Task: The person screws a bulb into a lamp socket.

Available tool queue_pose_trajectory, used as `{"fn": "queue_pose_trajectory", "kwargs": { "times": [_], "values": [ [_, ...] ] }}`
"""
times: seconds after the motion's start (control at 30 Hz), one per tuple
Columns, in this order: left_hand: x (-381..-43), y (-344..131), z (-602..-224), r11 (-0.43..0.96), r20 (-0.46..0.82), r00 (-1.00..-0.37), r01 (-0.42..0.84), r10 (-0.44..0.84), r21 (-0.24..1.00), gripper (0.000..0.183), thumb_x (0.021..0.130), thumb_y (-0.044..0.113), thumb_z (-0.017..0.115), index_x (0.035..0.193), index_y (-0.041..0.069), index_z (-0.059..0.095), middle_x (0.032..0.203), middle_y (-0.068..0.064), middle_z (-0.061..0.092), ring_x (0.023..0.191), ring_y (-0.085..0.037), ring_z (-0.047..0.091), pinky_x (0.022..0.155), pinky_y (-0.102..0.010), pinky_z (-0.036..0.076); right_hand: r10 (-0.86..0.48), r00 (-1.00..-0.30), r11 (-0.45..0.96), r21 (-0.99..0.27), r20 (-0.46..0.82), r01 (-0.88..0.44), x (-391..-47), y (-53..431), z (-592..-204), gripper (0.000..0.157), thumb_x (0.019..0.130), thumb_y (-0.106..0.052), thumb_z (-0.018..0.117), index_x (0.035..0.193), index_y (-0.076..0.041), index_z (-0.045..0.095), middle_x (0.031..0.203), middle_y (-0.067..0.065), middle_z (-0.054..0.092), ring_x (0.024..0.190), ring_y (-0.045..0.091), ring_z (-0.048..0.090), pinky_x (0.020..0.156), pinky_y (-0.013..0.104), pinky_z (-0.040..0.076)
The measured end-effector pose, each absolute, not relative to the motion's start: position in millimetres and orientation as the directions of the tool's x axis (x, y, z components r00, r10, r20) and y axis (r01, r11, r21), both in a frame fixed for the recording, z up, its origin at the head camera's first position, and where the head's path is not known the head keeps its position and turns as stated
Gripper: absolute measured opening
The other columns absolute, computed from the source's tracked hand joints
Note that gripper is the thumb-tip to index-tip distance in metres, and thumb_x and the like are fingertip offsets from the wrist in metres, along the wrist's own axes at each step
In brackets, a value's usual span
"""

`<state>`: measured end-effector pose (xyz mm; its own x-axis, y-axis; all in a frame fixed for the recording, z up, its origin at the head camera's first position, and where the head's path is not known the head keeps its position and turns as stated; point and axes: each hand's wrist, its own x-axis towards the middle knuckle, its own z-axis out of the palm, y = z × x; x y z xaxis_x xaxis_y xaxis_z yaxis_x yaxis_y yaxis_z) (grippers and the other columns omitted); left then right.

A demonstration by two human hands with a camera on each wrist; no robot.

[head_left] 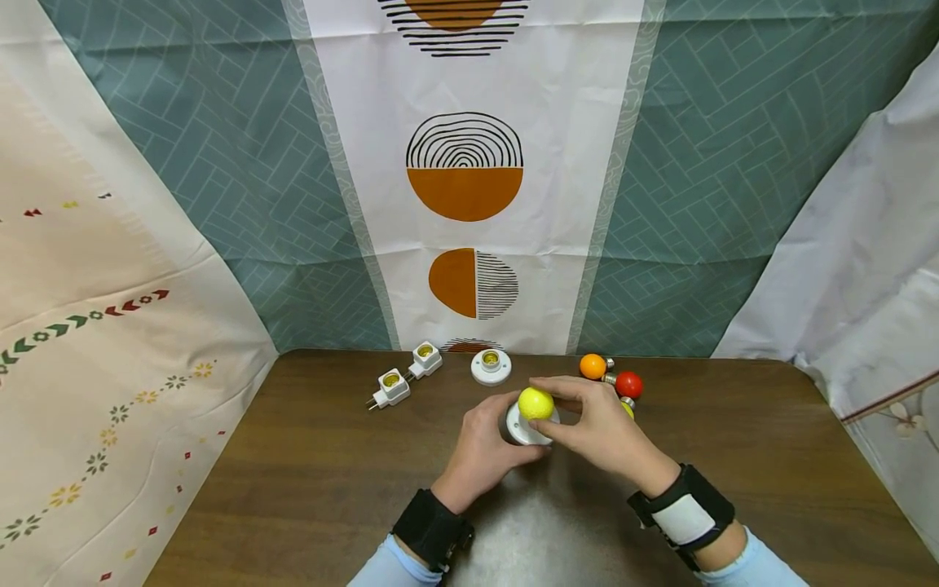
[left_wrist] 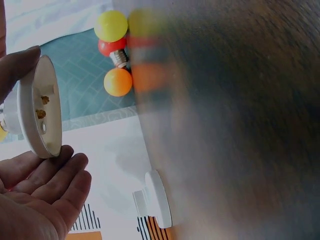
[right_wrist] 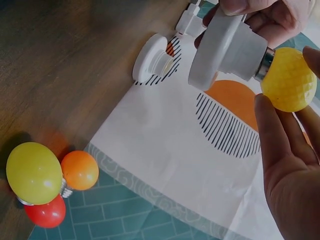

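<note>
My left hand [head_left: 480,444] grips a round white lamp holder [head_left: 516,429] by its rim, lifted off the table. In the left wrist view the holder's hollow underside, with brass screws, faces the camera. A yellow light bulb [head_left: 536,403] sits at the mouth of this holder, and my right hand [head_left: 597,428] pinches its globe between thumb and fingers. The right wrist view shows the dimpled yellow bulb with part of its metal base bare outside the socket. How far the base goes in is hidden.
A second round lamp holder [head_left: 491,368] stands at the wooden table's [head_left: 315,489] back edge. Two white plug-in sockets [head_left: 391,388] lie left of it. To the right are an orange bulb [head_left: 592,366], a red bulb [head_left: 628,385] and another yellow bulb [right_wrist: 34,172]. Patterned cloth [head_left: 469,90] hangs behind.
</note>
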<state>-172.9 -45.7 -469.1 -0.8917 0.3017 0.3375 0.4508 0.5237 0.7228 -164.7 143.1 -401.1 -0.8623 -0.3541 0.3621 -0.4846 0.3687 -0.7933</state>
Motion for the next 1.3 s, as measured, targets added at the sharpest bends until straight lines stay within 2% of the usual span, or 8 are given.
{"fn": "queue_pose_trajectory", "kwargs": {
  "times": [0.23, 0.47, 0.6, 0.8, 1.03, 1.3],
  "values": [
    [-170.8, -46.3, -467.3, 0.518, 0.356, -0.887, 0.461, 0.294, 0.721, 0.073, 0.066, 0.048, 0.079, 0.129, 0.023, 0.052, 0.118, 0.012, 0.053, 0.103, -0.007, 0.051, 0.084, -0.029, 0.043, -0.276, -0.868, 0.384, -0.78, 0.413, -0.494, -165.6, 141.2, -406.2, 0.047, 0.069, -0.026, 0.081, 0.113, -0.024, 0.064, 0.108, -0.008, 0.062, 0.096, 0.007, 0.058, 0.075, 0.027, 0.048],
    [-170.5, -48.0, -465.5, 0.515, 0.355, -0.889, 0.458, 0.291, 0.724, 0.074, 0.066, 0.05, 0.079, 0.129, 0.021, 0.052, 0.119, 0.011, 0.053, 0.105, -0.012, 0.052, 0.087, -0.03, 0.041, -0.266, -0.875, 0.412, -0.773, 0.404, -0.482, -165.1, 139.6, -405.4, 0.056, 0.066, -0.034, 0.082, 0.118, -0.027, 0.061, 0.115, -0.013, 0.058, 0.103, 0.005, 0.055, 0.078, 0.028, 0.047],
    [-171.1, -49.7, -464.6, 0.517, 0.348, -0.893, 0.45, 0.287, 0.728, 0.076, 0.065, 0.05, 0.079, 0.13, 0.02, 0.052, 0.12, 0.01, 0.052, 0.108, -0.013, 0.051, 0.089, -0.031, 0.04, -0.309, -0.866, 0.396, -0.775, 0.392, -0.492, -165.8, 141.5, -404.0, 0.061, 0.068, -0.032, 0.082, 0.123, -0.027, 0.057, 0.124, -0.011, 0.054, 0.109, 0.006, 0.052, 0.084, 0.029, 0.045],
    [-171.9, -52.5, -465.5, 0.51, 0.344, -0.891, 0.453, 0.297, 0.732, 0.075, 0.066, 0.049, 0.079, 0.13, 0.019, 0.052, 0.121, 0.009, 0.052, 0.108, -0.013, 0.051, 0.089, -0.03, 0.041, -0.389, -0.849, 0.375, -0.78, 0.357, -0.5, -167.6, 142.7, -404.8, 0.058, 0.075, -0.024, 0.078, 0.127, -0.025, 0.055, 0.129, -0.009, 0.051, 0.113, 0.008, 0.05, 0.087, 0.028, 0.043],
    [-172.4, -52.3, -468.6, 0.514, 0.342, -0.89, 0.454, 0.302, 0.728, 0.074, 0.067, 0.048, 0.079, 0.13, 0.019, 0.052, 0.12, 0.009, 0.053, 0.106, -0.009, 0.05, 0.087, -0.03, 0.042, -0.401, -0.845, 0.361, -0.786, 0.354, -0.501, -168.4, 141.4, -407.4, 0.05, 0.077, -0.02, 0.076, 0.124, -0.017, 0.059, 0.121, -0.005, 0.056, 0.107, 0.01, 0.053, 0.082, 0.028, 0.045],
    [-172.5, -52.5, -468.8, 0.52, 0.324, -0.898, 0.436, 0.296, 0.734, 0.074, 0.067, 0.047, 0.079, 0.13, 0.02, 0.052, 0.12, 0.009, 0.053, 0.105, -0.007, 0.049, 0.086, -0.03, 0.041, -0.341, -0.859, 0.376, -0.782, 0.382, -0.497, -168.2, 137.9, -408.5, 0.048, 0.073, -0.024, 0.079, 0.118, -0.021, 0.062, 0.113, -0.008, 0.06, 0.097, 0.008, 0.058, 0.076, 0.028, 0.048]
  ]
}}
